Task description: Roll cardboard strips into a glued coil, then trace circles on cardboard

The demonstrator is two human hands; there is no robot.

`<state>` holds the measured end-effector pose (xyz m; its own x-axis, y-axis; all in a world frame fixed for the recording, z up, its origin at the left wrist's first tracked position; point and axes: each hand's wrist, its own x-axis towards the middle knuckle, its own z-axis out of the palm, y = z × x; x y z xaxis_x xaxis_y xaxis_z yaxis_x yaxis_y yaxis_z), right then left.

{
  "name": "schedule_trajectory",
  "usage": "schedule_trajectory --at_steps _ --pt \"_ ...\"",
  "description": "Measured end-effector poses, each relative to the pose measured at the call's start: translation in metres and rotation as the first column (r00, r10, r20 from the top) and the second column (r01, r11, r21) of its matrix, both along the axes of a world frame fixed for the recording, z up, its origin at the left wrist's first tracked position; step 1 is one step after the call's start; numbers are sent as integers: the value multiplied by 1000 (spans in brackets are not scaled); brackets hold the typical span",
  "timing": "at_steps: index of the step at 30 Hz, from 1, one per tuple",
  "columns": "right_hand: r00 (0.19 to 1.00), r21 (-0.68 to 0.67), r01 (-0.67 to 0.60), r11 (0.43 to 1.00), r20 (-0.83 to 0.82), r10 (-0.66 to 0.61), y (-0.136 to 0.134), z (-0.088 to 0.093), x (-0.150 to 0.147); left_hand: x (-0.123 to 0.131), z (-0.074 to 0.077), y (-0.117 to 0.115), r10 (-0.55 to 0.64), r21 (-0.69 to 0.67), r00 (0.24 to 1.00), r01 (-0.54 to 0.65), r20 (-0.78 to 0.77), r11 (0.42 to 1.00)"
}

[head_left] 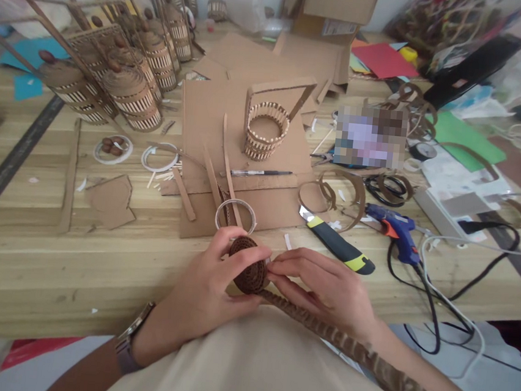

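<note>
A round coil of corrugated cardboard strip sits at the table's front edge, its wavy edges facing up. My left hand grips the coil, thumb below and fingers over the top and left side. At its right rim, the fingertips of my right hand are pinched together against it. From the coil's lower edge a loose length of the ribbed strip runs down to the right, under my right wrist. Just beyond the coil lies a white tape ring, partly over thin cardboard strips.
A small basket with a handle stands on a cardboard sheet. Right of my hands are a utility knife, a blue glue gun with cables, and a power strip. Several lidded baskets crowd the back left.
</note>
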<state>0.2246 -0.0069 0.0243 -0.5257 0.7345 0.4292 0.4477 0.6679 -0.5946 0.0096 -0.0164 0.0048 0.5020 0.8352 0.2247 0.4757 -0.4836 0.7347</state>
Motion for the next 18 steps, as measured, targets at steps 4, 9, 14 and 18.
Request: schedule_trajectory --at_steps 4,9,14,18 --pt "1000 82 9 997 24 -11 -2 -3 -1 0 1 0 -20 -6 1000 20 -16 1000" --pt "999 79 38 996 -3 -38 -5 -8 -2 -1 2 -1 -20 -11 1000 19 -19 1000" --pt "998 104 67 992 -21 -65 -9 -12 -4 1 2 -1 -15 -9 1000 15 -18 1000" --pt "994 112 103 988 -50 -97 -7 -13 -5 3 1 -1 0 -19 1000 0 -4 1000"
